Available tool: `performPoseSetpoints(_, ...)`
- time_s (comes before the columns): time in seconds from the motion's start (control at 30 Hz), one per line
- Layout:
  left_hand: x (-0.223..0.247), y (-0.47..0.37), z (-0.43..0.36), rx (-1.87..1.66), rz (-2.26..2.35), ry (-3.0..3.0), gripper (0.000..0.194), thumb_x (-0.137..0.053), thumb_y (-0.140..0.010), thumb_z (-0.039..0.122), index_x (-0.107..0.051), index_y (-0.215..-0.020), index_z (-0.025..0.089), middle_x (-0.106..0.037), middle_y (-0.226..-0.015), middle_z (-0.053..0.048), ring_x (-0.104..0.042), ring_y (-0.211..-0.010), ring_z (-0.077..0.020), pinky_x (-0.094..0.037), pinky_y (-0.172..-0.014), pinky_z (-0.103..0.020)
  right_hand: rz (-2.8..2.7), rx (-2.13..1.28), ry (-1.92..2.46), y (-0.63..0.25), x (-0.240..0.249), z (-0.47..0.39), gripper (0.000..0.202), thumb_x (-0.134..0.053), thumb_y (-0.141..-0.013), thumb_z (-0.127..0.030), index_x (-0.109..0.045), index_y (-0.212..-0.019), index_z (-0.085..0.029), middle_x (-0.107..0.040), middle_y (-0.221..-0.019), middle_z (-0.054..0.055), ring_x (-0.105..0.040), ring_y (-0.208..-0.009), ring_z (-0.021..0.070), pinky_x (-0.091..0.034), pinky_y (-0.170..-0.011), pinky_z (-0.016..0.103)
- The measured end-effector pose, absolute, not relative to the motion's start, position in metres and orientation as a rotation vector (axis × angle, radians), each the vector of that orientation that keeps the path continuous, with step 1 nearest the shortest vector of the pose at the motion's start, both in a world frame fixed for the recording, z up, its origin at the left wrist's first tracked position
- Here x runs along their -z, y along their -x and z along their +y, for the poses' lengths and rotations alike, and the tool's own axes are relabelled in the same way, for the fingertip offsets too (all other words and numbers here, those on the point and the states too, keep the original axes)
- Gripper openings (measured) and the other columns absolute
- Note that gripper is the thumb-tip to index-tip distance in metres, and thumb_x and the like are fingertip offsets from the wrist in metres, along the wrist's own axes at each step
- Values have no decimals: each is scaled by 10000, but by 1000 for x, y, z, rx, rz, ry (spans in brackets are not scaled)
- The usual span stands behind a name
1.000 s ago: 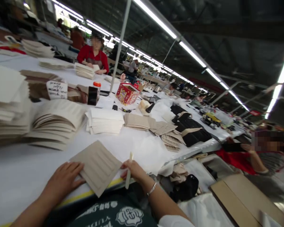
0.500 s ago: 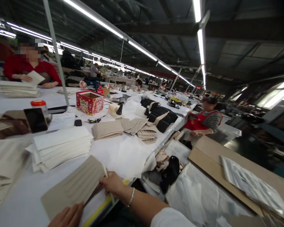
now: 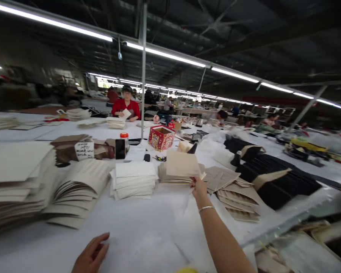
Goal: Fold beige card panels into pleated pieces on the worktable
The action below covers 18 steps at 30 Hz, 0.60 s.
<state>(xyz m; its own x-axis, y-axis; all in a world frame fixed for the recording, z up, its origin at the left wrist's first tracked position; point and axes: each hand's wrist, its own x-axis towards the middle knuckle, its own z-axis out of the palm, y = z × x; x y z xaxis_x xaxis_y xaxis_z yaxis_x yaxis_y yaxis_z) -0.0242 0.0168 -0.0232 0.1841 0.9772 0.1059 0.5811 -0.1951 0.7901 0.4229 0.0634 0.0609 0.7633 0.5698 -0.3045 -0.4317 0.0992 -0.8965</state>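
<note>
— Where is the beige panel [image 3: 182, 164] right now?

— Out over the tabletop [image 3: 147, 231], held at arm's length in the right hand [image 3: 198, 187]. The fingers are clamped on its lower right corner, and the sheet hangs just above the beige stack [image 3: 174, 178] that lies beside the white stack [image 3: 133, 180].

— One corner only? That looks thin.

— It is the main risk, I think. A flat piece pinched at one corner can droop or twist, so it may land skewed on the stack rather than square with it. If the grip slackens, it could slide off toward the fanned pile of beige pieces [image 3: 235, 193] just to the right and mix with them.

— And the other hand?

— The left hand [image 3: 91, 256] lies near the front edge, fingers loosely apart, holding nothing and well apart from the panel. It gives no support, so nothing steadies the stack below if the panel drags across its top sheets.

— Anything else close by?

— A red box [image 3: 161, 137] and a small black thing sit behind the stack, near enough that an overreach could nudge them.
</note>
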Motion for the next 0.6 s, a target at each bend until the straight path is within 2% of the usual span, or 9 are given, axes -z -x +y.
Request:
performPoseSetpoints(0.17, -5, 18, 6, -774, 1362, -1608, 404, -517, -728, 517, -657, -973, 228, -680, -771, -24, -638, -702, -197, -542, -680, -321, -182, -1043, 1397, -406, -26, 71, 123, -488, -785, -144, -444, -673, -172, -612, -579, 48, -359, -314, 45, -248, -315, 163)
performPoseSetpoints(0.23, -10, 16, 3, -774, 1343, -1507, 417, -534, -712, 515, -650, -969, 208, -656, -728, -24, -623, -689, -189, -528, -663, -310, -309, -1159, 1438, -384, -17, 61, 121, -492, -806, -201, -486, -694, -158, -636, -638, 74, -328, -307, 36, -267, -322, 177)
performPoseSetpoints(0.33, -10, 15, 2, -779, 1322, -1405, 426, -578, -673, 517, -645, -949, 200, -647, -735, -27, -618, -701, -186, -517, -675, -310, -725, -1257, 1571, -336, -11, 39, 188, -481, -830, -321, -538, -762, -155, -635, -688, 55, -330, -322, 48, -313, -351, 206)
performPoseSetpoints(0.4, -8, 15, 3, -758, 1293, -1393, 423, -587, -671, 507, -638, -947, 190, -650, -741, -34, -617, -698, -185, -513, -675, -312, -1155, -1190, 1737, -300, -12, 23, 204, -484, -823, -340, -561, -771, -158, -630, -692, 53, -439, -390, 92, -376, -410, 236)
performPoseSetpoints(0.47, -5, 17, 4, -700, 1263, -1421, 420, -576, -687, 485, -627, -968, 177, -658, -758, -43, -617, -671, -181, -516, -654, -313, -1605, -938, 1867, -267, -11, 9, 169, -521, -798, -306, -593, -834, -157, -650, -749, 76, -587, -587, 168, -453, -563, 280)
performPoseSetpoints(0.53, -4, 23, 9, -635, 1258, -1534, 406, -546, -718, 457, -620, -1002, 175, -673, -837, -62, -623, -660, -180, -526, -630, -315, -1869, -663, 1967, -243, -7, 0, 231, -543, -784, -258, -597, -982, -153, -666, -875, 108, -631, -803, 227, -463, -713, 316)
performPoseSetpoints(0.6, -7, 35, 19, -640, 1306, -1773, 379, -508, -758, 431, -623, -1027, 190, -675, -965, -84, -642, -733, -194, -539, -659, -321, -1934, -516, 2085, -230, -2, -3, 301, -513, -808, -229, -562, -1093, -144, -651, -983, 131, -627, -893, 247, -454, -764, 329)
